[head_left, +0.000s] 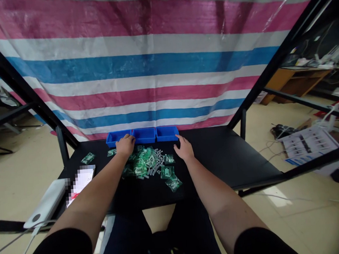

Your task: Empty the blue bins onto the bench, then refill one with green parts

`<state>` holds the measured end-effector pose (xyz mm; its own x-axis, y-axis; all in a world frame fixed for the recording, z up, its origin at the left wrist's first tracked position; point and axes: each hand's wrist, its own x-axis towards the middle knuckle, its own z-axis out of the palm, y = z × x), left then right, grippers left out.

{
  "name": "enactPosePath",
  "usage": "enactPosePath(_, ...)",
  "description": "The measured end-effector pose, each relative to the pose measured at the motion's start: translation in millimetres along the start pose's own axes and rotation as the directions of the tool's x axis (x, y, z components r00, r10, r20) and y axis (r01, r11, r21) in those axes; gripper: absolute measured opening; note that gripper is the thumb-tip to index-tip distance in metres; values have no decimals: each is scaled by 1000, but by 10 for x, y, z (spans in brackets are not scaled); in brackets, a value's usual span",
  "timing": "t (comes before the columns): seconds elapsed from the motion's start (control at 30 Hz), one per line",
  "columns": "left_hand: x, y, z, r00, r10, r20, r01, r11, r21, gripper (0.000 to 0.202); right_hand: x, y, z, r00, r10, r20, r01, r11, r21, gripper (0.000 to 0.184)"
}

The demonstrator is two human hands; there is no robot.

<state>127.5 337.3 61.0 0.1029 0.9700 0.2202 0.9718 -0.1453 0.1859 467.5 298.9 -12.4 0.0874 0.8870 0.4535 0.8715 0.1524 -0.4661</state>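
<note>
Three blue bins stand in a row at the back of a black table (218, 154): a left bin (116, 138), a middle bin (144, 135) and a right bin (167, 133). In front of them lies a pile of green bagged parts (144, 163) and small grey pieces (157, 158). My left hand (125, 144) rests knuckles-up at the near edge of the left and middle bins, fingers curled. My right hand (183, 147) lies just in front of the right bin, beside the pile, fingers spread and holding nothing.
A single green bag (88, 158) lies at the table's left. A phone (81, 182) and a white power bank (45, 203) with cables sit near the left front corner. Black frame posts flank the table. A striped tarp hangs behind. Papers and cables lie on the floor at right.
</note>
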Motion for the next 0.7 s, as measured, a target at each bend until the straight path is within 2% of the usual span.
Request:
enactPosePath(0.27, 32, 80, 48, 999, -35, -8, 35, 999, 6, 41, 4, -12, 9, 1000, 8, 0, -8, 1000, -17, 59)
enactPosePath(0.37, 1, 91, -4, 1000, -6, -13, 6, 1000, 2, 43, 4, 17, 28, 1000, -1, -15, 1, 1000, 4, 61)
enactPosePath(0.47, -63, -6, -120, 996, -9, -88, 11, 1000, 22, 51, 4, 52, 52, 999, 20, -50, -17, 998, 57, 61)
enactPosePath(0.53, -111, -215, -215, 984, -58, -170, 69, 996, 62, 51, 2, 69, 71, 996, 43, -81, -34, 994, 102, 60)
enactPosePath(0.6, -159, -561, -303, 967, -147, -209, 171, 980, 105, 51, 0, 74, 88, 992, 59, -113, -43, 990, 135, 55)
enactPosePath(0.63, -185, -772, -337, 953, -227, -200, 253, 960, 120, 52, -1, 72, 94, 989, 71, -131, -52, 988, 145, 52)
enactPosePath(0.7, -238, -1211, -382, 915, -393, -97, 403, 902, 154, 58, 2, 63, 97, 979, 116, -169, -88, 983, 164, 46)
